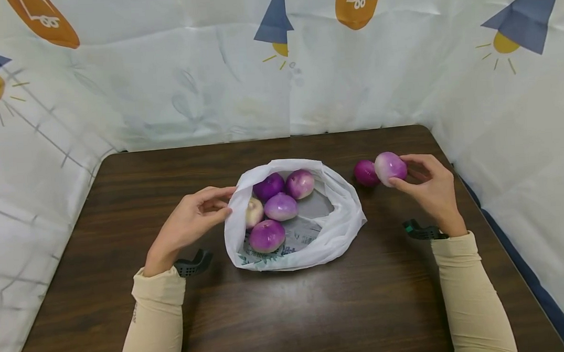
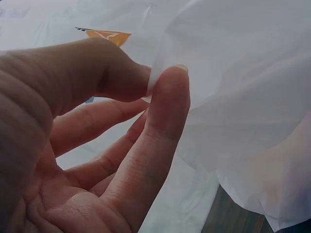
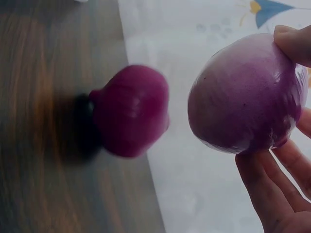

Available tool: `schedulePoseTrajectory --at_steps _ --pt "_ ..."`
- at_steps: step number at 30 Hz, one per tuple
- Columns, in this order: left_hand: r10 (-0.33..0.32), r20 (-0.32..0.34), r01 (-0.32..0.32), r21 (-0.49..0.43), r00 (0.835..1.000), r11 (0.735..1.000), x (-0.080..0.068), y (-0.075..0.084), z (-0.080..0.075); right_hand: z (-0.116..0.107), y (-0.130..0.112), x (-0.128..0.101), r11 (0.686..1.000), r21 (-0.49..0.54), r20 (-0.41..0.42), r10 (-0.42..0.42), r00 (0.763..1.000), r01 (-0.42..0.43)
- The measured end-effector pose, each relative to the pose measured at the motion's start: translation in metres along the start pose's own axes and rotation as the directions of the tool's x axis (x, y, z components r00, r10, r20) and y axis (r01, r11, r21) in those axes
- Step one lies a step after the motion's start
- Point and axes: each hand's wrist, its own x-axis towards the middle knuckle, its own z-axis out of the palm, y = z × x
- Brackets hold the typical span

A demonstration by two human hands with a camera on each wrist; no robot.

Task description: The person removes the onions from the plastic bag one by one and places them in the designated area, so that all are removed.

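A white plastic bag lies with its mouth wide, several purple and pale onions inside, among them a purple onion at the front. My left hand pinches the bag's left rim; in the left wrist view the thin plastic passes between thumb and finger. My right hand grips a purple-and-white onion between thumb and fingertips, and the right wrist view shows this onion held up off the table. Just left of it a darker purple onion sits on the tabletop.
The dark wood-grain table fills the lower view. White patterned cloth hangs behind it and along both sides. Each wrist wears a black strap mount, one of them the right mount.
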Motion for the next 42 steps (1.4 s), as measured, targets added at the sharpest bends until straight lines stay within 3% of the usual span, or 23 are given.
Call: schedulePoseTrajectory --at_steps 19,29,42 --pt "0.005 -0.008 -0.005 0.000 1.000 1.000 0.000 0.000 -0.001 -0.013 0.039 -0.010 0.989 -0.051 0.010 0.140 0.990 -0.139" --pt "0.003 -0.014 -0.003 -0.010 1.000 1.000 0.000 -0.001 -0.001 -0.013 0.051 -0.011 0.965 -0.127 0.048 0.238 0.970 -0.231" --pt "0.026 -0.009 -0.026 -0.003 1.000 1.000 0.002 -0.003 0.001 -0.010 0.052 -0.012 0.963 -0.172 0.070 0.222 0.973 -0.207"
